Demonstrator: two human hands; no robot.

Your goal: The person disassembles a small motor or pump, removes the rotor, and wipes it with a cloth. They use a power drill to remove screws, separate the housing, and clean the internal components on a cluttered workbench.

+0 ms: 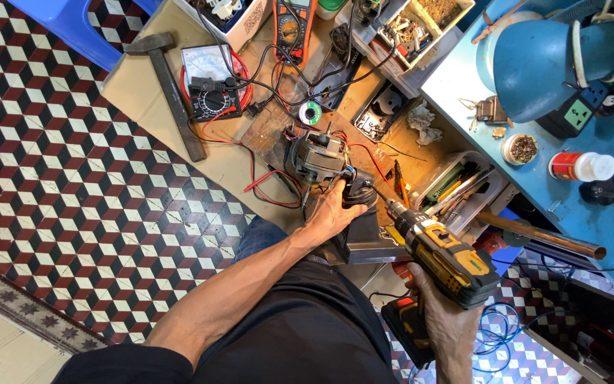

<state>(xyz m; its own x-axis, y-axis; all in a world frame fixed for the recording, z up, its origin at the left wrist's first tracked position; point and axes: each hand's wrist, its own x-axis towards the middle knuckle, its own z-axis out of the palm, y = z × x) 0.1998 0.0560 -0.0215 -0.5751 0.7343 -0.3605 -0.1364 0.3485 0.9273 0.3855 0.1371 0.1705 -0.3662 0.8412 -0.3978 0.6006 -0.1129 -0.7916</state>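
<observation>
My left hand grips a black plastic housing that sits on a dark metal base, just below a grey electric motor with red and black wires. My right hand holds a yellow and black cordless drill by its handle. The drill's bit points up and to the left and touches the black housing near my left fingers.
A hammer, an analogue meter, an orange multimeter and a solder spool lie on the brown board. A tray of hand tools, a metal pipe and a blue lamp are on the right.
</observation>
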